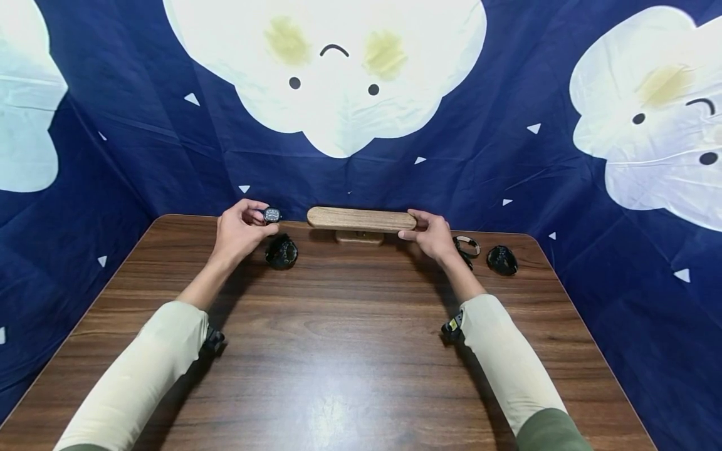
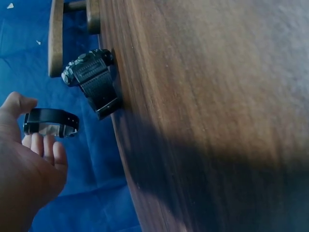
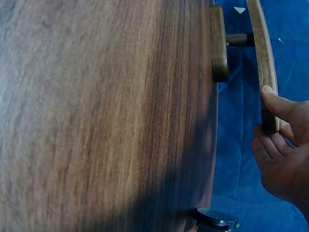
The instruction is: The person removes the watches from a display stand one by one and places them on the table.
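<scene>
My left hand (image 1: 238, 230) pinches a wristwatch (image 1: 272, 215) with a black strap and dark dial, lifted above the table's far edge. In the left wrist view its strap (image 2: 52, 116) forms a closed loop between thumb and fingers. Just below that hand, a chunky black watch (image 1: 281, 252) rests on the table. My right hand (image 1: 435, 237) grips the right end of a wooden watch stand, thumb in front and fingers behind and under. The stand's rounded crossbar (image 1: 361, 218) is bare and rides on a short post above a small wooden base (image 1: 358, 237).
Right of my right hand lie a watch with a looped strap (image 1: 467, 246) and another black watch (image 1: 502, 260). The wood-grain table (image 1: 338, 326) ends at a dark blue cloth (image 1: 496, 156) printed with clouds, which hangs behind and along both sides.
</scene>
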Available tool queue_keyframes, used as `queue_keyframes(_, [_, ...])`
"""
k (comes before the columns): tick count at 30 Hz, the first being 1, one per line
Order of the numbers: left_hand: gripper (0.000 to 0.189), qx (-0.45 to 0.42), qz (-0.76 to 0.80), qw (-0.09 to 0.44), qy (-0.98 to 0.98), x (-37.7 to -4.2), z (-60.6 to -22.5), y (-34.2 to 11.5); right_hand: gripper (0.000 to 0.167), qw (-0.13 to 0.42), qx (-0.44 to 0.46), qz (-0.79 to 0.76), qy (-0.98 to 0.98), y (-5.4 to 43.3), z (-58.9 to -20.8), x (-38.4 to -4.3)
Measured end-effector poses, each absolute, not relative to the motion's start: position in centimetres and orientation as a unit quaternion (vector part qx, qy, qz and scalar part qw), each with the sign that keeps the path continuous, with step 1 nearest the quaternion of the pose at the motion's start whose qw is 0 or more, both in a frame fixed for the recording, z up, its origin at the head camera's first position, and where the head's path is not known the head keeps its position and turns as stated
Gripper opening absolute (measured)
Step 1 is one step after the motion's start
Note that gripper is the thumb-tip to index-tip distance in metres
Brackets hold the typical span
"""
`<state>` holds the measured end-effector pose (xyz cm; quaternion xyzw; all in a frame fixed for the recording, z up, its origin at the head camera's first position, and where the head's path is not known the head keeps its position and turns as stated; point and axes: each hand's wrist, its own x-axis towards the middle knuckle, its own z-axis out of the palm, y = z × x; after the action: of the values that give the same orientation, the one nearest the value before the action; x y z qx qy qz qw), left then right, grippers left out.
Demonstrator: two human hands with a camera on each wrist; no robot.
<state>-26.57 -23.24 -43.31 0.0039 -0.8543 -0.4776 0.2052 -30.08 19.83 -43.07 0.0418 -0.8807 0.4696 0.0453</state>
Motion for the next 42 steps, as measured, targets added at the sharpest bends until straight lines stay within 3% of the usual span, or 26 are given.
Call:
queue_keyframes(24, [0.047,0.015,-0.486,0.197,-0.851,-26.4,-44.0,-24.8,0.069,0.043,0.044,0.470,-0.881,19.9,-43.0,-30.1])
queue_keyframes(42, [0.049,0.003,-0.443,0.158,-0.883,-26.4,-45.7,-27.0,0.069,0.043,0.042,0.470,-0.880,19.9,-43.1,-30.1])
